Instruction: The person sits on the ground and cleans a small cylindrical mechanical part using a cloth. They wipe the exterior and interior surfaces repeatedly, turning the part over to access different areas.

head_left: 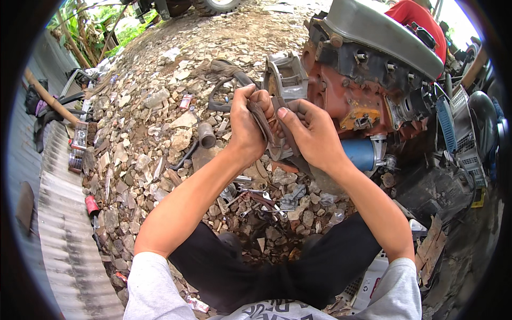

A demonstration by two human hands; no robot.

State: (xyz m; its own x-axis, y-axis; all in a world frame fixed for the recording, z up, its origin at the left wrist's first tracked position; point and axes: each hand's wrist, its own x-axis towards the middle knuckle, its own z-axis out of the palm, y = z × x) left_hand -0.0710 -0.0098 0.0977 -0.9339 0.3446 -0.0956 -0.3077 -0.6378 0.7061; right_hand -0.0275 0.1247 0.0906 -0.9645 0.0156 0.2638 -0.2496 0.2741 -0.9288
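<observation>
Both of my hands are raised in front of the engine, close together. My left hand (249,121) is closed around a dark brown flexible strip (288,129), which looks like worn cloth or rubber. My right hand (313,132) pinches the same strip, thumb on top, and part of it hangs below the fingers. Just behind my hands a grey cast-metal housing (292,80) juts out from the reddish-brown engine block (341,98). Whether the strip touches the housing is hidden by my fingers.
A grey metal cover (384,34) tops the engine, and a blue cylindrical filter (356,154) sits below. Wrenches (264,200) lie on the rubble between my knees. A short pipe (206,135) lies left, near corrugated sheeting (80,229). A person in red (421,24) is behind the engine.
</observation>
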